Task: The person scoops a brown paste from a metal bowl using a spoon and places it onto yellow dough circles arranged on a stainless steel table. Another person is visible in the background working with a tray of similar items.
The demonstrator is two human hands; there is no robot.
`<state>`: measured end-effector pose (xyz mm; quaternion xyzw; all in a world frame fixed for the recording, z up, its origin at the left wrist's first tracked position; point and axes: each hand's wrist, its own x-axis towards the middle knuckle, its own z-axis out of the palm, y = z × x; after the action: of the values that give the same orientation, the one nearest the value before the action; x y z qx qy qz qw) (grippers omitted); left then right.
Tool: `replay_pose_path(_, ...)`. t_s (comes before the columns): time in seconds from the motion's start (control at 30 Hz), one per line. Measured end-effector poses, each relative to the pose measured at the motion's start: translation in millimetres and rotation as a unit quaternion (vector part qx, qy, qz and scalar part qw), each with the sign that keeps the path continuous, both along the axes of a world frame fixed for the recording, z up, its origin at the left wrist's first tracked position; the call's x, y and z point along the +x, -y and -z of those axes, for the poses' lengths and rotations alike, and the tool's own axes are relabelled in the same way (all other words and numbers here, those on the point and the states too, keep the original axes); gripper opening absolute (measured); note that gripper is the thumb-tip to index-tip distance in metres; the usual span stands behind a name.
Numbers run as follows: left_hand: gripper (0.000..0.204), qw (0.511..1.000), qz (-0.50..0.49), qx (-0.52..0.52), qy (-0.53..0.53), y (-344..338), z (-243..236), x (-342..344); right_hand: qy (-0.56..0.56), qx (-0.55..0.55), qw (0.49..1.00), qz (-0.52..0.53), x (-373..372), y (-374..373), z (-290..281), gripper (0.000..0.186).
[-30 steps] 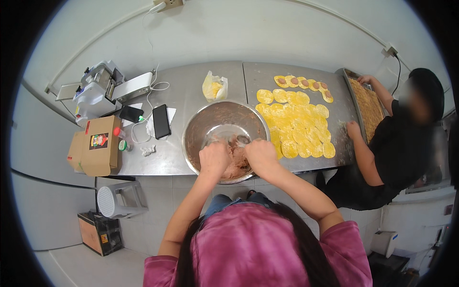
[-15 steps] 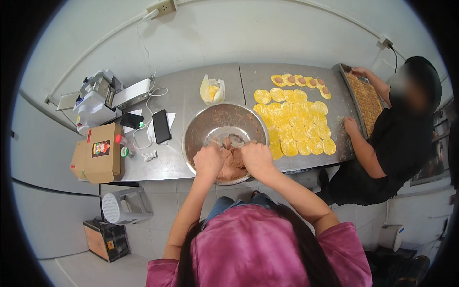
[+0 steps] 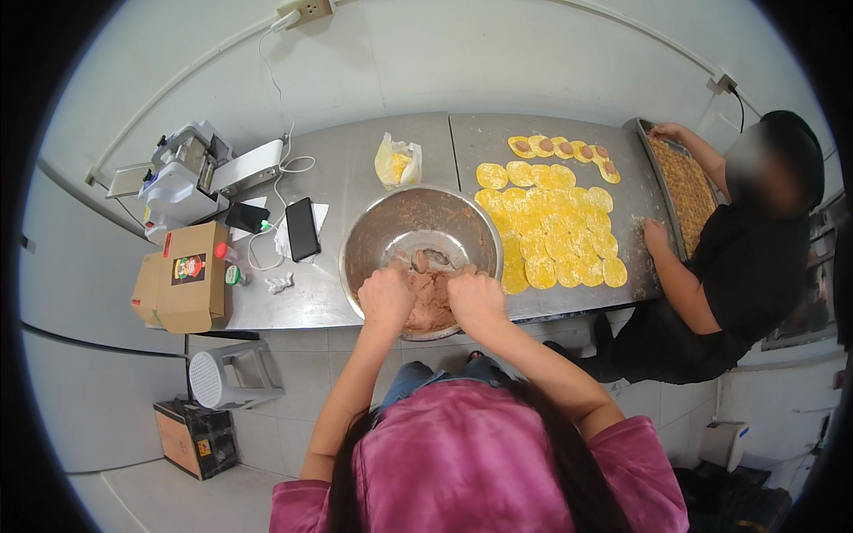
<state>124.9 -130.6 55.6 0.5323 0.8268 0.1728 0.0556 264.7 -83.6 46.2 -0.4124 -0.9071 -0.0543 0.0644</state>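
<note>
A large steel mixing bowl (image 3: 382,229) stands at the near edge of the table. Pinkish-brown ground meat mixture (image 3: 432,306) lies in its near part, with smears up the walls. Over the bowl's near left side, my left hand (image 3: 386,298) is closed, knuckles up. Opposite it, my right hand (image 3: 478,295) is closed too, at the right of the meat. My fingertips are hidden, so what they grip does not show. A small lump and something shiny, perhaps clear plastic, sit between the hands. Yellow round wrappers (image 3: 546,222) overlap beside the bowl.
Filled wrappers (image 3: 566,149) line the back. At right, a co-worker (image 3: 755,258) in black touches a tray (image 3: 684,186) of small pieces. Left are a phone (image 3: 303,229), cardboard box (image 3: 191,284) and white machine (image 3: 182,182). A plastic bag (image 3: 397,163) stands behind the bowl.
Both hands stay closed in the bowl with only a slight shift. The shiny clear material between them shows less now. The whole view has moved a little.
</note>
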Motion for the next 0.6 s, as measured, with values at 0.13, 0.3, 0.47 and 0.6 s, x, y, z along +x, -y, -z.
replay_pose_path(0.13,0.012,0.998,0.049,0.007,-0.025,-1,4,1,0.005,-0.022,1.0,0.006,-5,2,2,0.012)
replay_pose_path(0.3,0.01,0.994,0.087,0.018,-0.06,0,17,9,-0.06,-0.145,0.987,0.02,-1,-16,-3,0.012)
replay_pose_path(0.47,0.01,0.994,0.057,0.052,-0.075,-2,14,9,-0.35,-0.6,0.709,0.121,50,-69,13,0.013)
replay_pose_path(0.6,0.015,0.997,0.046,-0.009,-0.056,1,33,8,-0.53,-0.421,0.724,0.134,106,-77,-9,0.014)
